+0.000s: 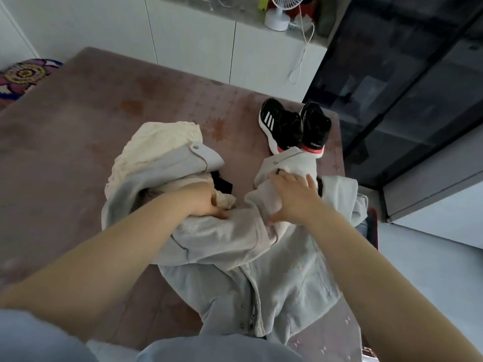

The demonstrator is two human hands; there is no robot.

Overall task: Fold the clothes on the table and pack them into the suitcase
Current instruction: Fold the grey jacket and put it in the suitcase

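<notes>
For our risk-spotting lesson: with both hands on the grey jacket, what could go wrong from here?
The grey jacket hangs over the right edge of the table and might slide off. Its cuff touches the black sneakers, whose soles may soil it. The cream sweater lies partly under it and could get dragged along.

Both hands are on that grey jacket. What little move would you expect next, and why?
Probably the right hand draws the sleeve inward across the jacket. It lies flat on that sleeve, which sticks out toward the black sneakers, cuff at their heels. The left hand grips bunched jacket fabric, and the jacket is far from folded.
</notes>
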